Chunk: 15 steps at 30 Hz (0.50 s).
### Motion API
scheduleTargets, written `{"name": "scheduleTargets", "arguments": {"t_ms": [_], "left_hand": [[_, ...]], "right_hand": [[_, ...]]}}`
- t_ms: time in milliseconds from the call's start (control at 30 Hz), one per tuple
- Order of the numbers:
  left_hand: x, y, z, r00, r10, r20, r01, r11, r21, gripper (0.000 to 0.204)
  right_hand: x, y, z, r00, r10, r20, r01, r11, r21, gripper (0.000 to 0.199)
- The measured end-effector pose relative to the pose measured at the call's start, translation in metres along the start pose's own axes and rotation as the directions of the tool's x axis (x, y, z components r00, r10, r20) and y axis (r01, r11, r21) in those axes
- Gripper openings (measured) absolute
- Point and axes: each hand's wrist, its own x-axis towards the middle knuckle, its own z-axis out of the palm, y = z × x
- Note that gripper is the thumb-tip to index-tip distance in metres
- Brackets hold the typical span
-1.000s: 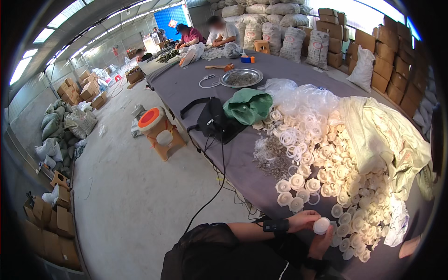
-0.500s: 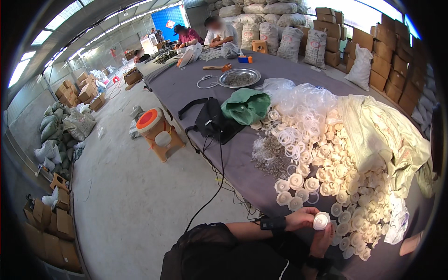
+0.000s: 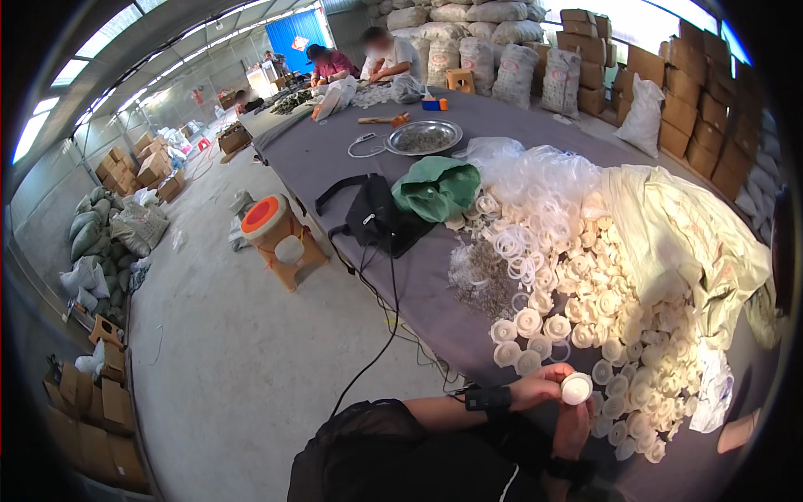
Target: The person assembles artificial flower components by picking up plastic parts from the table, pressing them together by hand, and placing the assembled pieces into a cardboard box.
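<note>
Table (image 3: 326, 151): we see a long surface under grey cloth, running from the lower right toward the far end of the room.
Sacks (image 3: 516, 75): we find them full and piled up beyond the table's far edge.
Cardboard boxes (image 3: 686, 121): we see these stacked at the right, past the same edge.
Cream sack (image 3: 669, 222): we see it crumpled on the table's right part.
Heap of pale parts (image 3: 594, 280): we have it spread beside the cream sack, with loose parts at its near end.
Stool (image 3: 272, 230): we see its red top left of the table.
Black bag (image 3: 370, 219): we see it lying near the table's left edge.
Green bag (image 3: 437, 188): we find it against the black bag.
Metal dish (image 3: 424, 154): we see grey bits inside it, farther up the table.
Left hand (image 3: 539, 386): we see thumb and fingers pinching the upper left edge of the round piece (image 3: 576, 389).
Right hand (image 3: 571, 427): we see its fingers gripping that piece's lower edge.
Round piece: we see it pale, between both hands, just left of the loose parts.
White rings (image 3: 519, 251): we find several on the heap's left side.
</note>
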Motion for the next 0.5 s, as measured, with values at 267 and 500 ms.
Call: {"name": "scheduleTargets", "arguments": {"t_ms": [267, 500], "left_hand": [[-0.008, 0.025, -0.001, 0.988, -0.132, -0.083, 0.154, 0.915, 0.372, 0.012], [-0.003, 0.027, -0.012, 0.980, -0.120, -0.157, 0.181, 0.862, 0.473, 0.019]], "right_hand": [[-0.002, 0.002, 0.007, 0.990, 0.010, -0.137, -0.077, 0.867, -0.492, 0.028], [0.002, -0.007, -0.018, 0.969, 0.109, -0.223, -0.167, 0.951, -0.260, 0.012]]}}
